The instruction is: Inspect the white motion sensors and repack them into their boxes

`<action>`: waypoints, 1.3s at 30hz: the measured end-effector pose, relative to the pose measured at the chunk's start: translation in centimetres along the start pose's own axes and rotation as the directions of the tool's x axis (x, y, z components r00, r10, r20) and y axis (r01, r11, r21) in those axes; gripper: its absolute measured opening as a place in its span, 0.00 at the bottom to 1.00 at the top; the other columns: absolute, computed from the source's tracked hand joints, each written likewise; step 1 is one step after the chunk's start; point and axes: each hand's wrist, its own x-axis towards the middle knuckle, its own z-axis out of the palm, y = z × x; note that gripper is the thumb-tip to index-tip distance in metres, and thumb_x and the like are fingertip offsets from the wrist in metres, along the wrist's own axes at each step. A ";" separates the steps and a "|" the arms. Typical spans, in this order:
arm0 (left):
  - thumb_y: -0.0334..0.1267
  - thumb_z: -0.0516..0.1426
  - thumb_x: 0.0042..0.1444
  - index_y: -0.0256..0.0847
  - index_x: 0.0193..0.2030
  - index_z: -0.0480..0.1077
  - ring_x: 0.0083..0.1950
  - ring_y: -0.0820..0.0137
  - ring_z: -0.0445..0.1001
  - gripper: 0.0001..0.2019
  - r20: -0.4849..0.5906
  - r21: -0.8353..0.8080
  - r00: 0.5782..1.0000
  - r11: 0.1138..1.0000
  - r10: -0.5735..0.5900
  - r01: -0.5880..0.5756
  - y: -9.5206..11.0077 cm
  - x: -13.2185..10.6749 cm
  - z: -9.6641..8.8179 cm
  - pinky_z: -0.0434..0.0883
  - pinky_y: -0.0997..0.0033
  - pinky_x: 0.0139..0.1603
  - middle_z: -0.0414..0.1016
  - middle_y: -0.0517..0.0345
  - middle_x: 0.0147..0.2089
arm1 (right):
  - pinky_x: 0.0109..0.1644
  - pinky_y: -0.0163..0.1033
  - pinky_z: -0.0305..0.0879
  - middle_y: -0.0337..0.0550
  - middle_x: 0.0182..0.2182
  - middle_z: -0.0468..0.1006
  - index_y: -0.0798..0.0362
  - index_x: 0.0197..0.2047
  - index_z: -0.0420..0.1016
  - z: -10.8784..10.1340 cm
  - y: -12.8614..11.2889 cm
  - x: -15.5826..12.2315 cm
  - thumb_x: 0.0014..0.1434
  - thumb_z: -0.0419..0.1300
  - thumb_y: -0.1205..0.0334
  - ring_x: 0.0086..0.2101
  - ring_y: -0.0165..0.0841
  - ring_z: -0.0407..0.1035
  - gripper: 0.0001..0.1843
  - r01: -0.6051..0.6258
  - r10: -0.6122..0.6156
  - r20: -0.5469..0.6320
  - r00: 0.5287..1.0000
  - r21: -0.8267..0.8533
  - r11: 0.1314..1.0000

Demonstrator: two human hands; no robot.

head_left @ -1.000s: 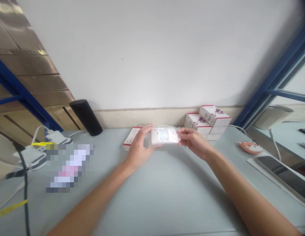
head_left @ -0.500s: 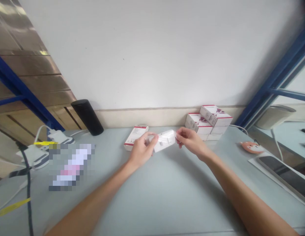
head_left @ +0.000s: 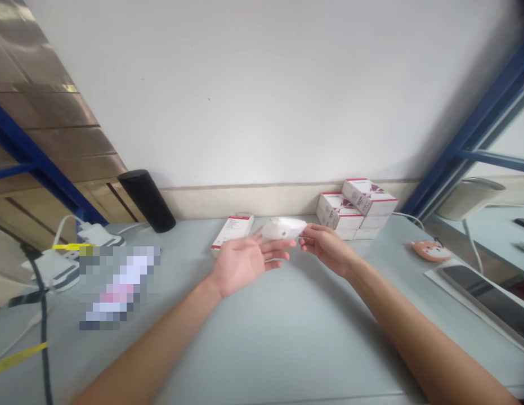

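Note:
A white item in clear plastic wrap is held above the table, a small dark mark on its near side. My right hand pinches its right end between thumb and fingers. Palm showing and fingers stretched out, my left hand is open just below and in front of the wrapped item. Whether the left fingers touch it I cannot tell. Behind my left hand lies a white and red box, partly covered by that hand.
Several white and red boxes are stacked against the wall at right. A black cylinder leans at back left, near white plugs and cables. On the right lie an orange animal-faced object and a dark flat device.
My left hand has let go of the wrapped item, turned palm up and spread its fingers. The item has tilted to show another side, still in my right hand.

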 end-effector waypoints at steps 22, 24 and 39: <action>0.60 0.59 0.62 0.42 0.33 0.68 0.19 0.75 0.62 0.21 -0.453 0.059 0.891 0.998 0.019 0.008 -0.2 1.6 -0.7 0.61 0.78 0.19 0.55 0.69 0.19 | 0.42 0.39 0.66 0.38 0.36 0.67 0.51 0.29 0.68 1.6 1.1 -0.9 0.58 0.73 0.53 0.36 0.31 0.66 0.19 0.525 -0.427 0.324 0.844 -0.333 0.783; 0.62 0.59 0.61 0.43 0.32 0.67 0.18 0.76 0.61 0.23 -0.451 0.089 0.892 0.996 0.036 0.004 -0.1 1.5 -0.8 0.59 0.78 0.19 0.57 0.69 0.20 | 0.41 0.39 0.67 0.37 0.37 0.68 0.49 0.34 0.68 1.6 1.0 -1.2 0.55 0.75 0.53 0.35 0.31 0.66 0.18 0.478 -0.381 0.308 0.872 -0.362 0.801; 0.58 0.46 0.72 0.46 0.60 0.71 0.59 0.55 0.72 0.24 -0.117 0.992 0.729 0.110 0.675 0.057 0.8 0.7 -2.6 0.67 0.55 0.63 0.76 0.47 0.55 | 0.41 0.46 0.77 0.46 0.56 0.72 0.35 0.71 0.60 2.6 1.7 -1.3 0.50 0.75 0.63 0.42 0.40 0.78 0.49 0.384 -0.313 0.269 0.911 -0.275 0.881</action>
